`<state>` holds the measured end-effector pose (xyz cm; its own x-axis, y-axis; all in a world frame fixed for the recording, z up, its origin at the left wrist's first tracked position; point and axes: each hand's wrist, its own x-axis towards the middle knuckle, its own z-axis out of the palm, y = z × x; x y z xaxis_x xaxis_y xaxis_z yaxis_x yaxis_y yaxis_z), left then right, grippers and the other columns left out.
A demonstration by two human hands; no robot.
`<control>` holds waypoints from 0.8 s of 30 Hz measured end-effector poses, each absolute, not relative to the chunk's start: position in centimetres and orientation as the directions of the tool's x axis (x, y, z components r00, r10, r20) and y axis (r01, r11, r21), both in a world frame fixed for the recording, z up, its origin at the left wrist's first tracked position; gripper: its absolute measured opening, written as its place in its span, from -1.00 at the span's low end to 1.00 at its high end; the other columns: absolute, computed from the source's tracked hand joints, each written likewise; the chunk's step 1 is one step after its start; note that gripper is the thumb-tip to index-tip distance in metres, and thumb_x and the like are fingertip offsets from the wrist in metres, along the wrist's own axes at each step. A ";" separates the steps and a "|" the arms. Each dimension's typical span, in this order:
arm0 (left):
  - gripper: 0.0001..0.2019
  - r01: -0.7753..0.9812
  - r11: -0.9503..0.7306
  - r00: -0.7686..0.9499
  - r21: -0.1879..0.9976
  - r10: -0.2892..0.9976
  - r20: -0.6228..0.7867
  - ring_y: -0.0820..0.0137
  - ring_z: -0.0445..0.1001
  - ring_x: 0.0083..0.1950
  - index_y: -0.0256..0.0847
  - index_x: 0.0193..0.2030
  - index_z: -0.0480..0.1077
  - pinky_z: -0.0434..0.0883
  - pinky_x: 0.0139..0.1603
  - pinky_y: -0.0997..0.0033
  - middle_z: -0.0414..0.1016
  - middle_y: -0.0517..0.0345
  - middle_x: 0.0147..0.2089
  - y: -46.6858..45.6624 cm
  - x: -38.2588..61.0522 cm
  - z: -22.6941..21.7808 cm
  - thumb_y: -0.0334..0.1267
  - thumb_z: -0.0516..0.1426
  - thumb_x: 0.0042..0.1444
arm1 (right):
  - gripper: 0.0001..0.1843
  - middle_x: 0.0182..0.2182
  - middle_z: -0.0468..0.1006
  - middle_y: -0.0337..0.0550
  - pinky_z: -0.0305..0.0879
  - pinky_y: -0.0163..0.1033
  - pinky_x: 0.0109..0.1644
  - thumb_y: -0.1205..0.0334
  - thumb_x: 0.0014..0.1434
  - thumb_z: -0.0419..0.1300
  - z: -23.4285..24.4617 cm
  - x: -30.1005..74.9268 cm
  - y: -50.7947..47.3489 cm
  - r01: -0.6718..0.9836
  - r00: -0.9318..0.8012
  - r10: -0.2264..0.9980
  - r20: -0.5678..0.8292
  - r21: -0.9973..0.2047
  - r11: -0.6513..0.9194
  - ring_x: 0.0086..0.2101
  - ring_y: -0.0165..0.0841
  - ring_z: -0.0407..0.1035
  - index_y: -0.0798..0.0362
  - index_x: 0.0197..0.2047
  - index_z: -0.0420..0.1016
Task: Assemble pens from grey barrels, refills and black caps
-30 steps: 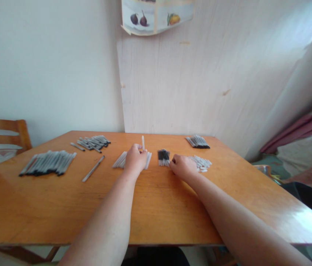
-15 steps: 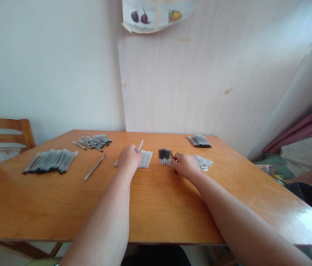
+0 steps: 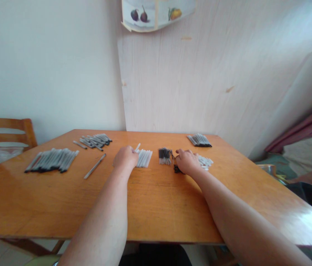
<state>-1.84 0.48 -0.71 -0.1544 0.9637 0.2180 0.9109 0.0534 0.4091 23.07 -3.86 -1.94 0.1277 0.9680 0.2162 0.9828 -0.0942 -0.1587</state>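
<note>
My left hand (image 3: 125,158) rests on the wooden table (image 3: 156,207), fingers curled round a white pen tube (image 3: 137,147) that sticks up from its knuckles. Beside it lies a small row of white tubes (image 3: 144,158). My right hand (image 3: 187,162) is closed over a small dark piece (image 3: 177,169) between a bunch of black-tipped refills (image 3: 164,156) and a pile of white caps (image 3: 206,161). What its fingers pinch is too small to name.
A large row of grey pens (image 3: 52,160) lies at the left, a smaller heap (image 3: 95,140) behind it, and a single pen (image 3: 94,166) on its own. Another dark bundle (image 3: 199,140) sits at the far right. A wooden chair (image 3: 6,131) stands left.
My left hand has lowered and tilted the white tube from upright toward the table. My right hand has slid slightly right, away from the black-tipped refills.
</note>
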 end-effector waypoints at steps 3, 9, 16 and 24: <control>-0.80 0.906 0.051 -0.155 0.421 0.964 0.218 0.14 0.50 -0.14 -0.10 -0.25 0.49 0.35 -0.24 0.28 0.55 -0.08 -0.17 0.5 -1.9 -0.8 -0.17 0.08 0.04 | -0.54 -0.05 0.49 0.11 0.06 0.00 0.03 0.17 0.23 -0.10 -2.0 22.8 -3.7 0.987 0.088 0.975 0.206 -0.149 -0.058 0.02 -0.10 0.27 0.02 0.14 0.35; -0.79 0.910 0.061 -0.157 0.409 0.966 0.205 0.15 0.49 -0.13 -0.09 -0.21 0.49 0.35 -0.25 0.29 0.55 -0.07 -0.14 0.8 -2.0 -1.1 -0.19 0.08 0.04 | -0.53 -0.02 0.47 0.09 0.05 0.00 0.04 0.14 0.23 -0.10 -1.8 22.7 -3.8 0.988 0.040 0.982 0.185 -0.153 -0.012 0.04 -0.11 0.25 0.02 0.17 0.30; -0.78 0.940 0.031 -0.110 0.340 0.970 0.217 0.16 0.49 -0.10 -0.13 -0.22 0.47 0.36 -0.18 0.28 0.53 -0.10 -0.12 1.0 -2.1 -1.5 -0.24 0.03 0.07 | -0.53 -0.05 0.49 0.05 0.06 -0.02 0.03 0.19 0.21 -0.09 -2.0 22.8 -3.9 0.986 0.031 0.982 0.187 -0.165 0.000 0.04 -0.12 0.25 0.00 0.17 0.29; -0.76 0.943 0.062 -0.130 0.328 0.973 0.189 0.11 0.49 -0.09 -0.13 -0.17 0.46 0.38 -0.19 0.22 0.51 -0.15 -0.10 0.9 -2.1 -1.6 -0.20 0.02 0.09 | -0.52 -0.08 0.52 0.06 0.05 -0.01 0.03 0.19 0.22 -0.10 -2.0 22.7 -4.0 0.986 0.050 0.984 0.173 -0.164 -0.021 0.04 -0.11 0.25 0.01 0.19 0.27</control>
